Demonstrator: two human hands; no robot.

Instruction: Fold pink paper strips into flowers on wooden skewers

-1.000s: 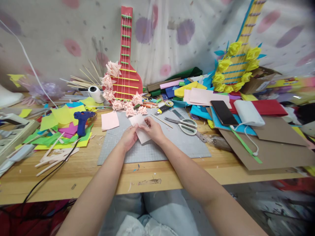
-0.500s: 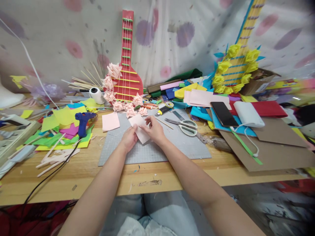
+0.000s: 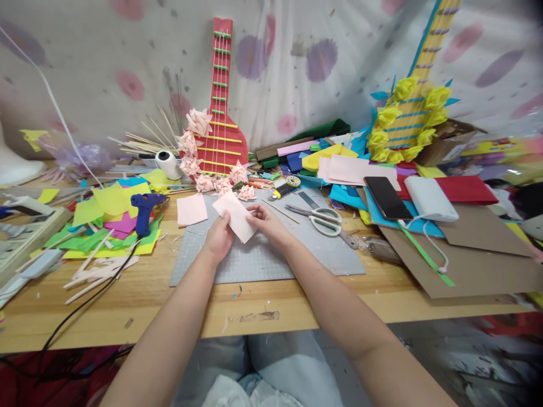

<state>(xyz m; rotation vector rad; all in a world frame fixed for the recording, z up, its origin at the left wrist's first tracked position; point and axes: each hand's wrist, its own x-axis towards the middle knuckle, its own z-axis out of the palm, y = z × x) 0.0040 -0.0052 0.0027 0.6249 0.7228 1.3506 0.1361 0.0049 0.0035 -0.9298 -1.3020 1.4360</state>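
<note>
Between my hands, above the grey cutting mat (image 3: 271, 265), is a pale pink square of paper (image 3: 236, 217), turned cornerwise. My left hand (image 3: 219, 237) pinches its left edge with the thumb on top. At the right edge, my right hand (image 3: 269, 222) holds the paper between thumb and fingers. More pink paper squares (image 3: 192, 210) lie at the mat's left corner. Behind my hands stands a red paper lute (image 3: 227, 138) with green and yellow bars and pink paper flowers (image 3: 198, 122). Scissors (image 3: 326, 221) and a thin wooden stick (image 3: 280, 211) rest on the mat to the right.
A blue glue gun (image 3: 145, 213) sits on coloured paper at left, its black cord running off the table edge. At right are a phone (image 3: 387, 198), a white power bank (image 3: 431, 198) and brown cardboard (image 3: 445, 271). A yellow-flowered paper instrument (image 3: 405, 121) stands behind.
The pink paper has shifted slightly left and turned, showing more of its face. My left hand has moved a little left; my right hand's fingers have slid along the right edge.
</note>
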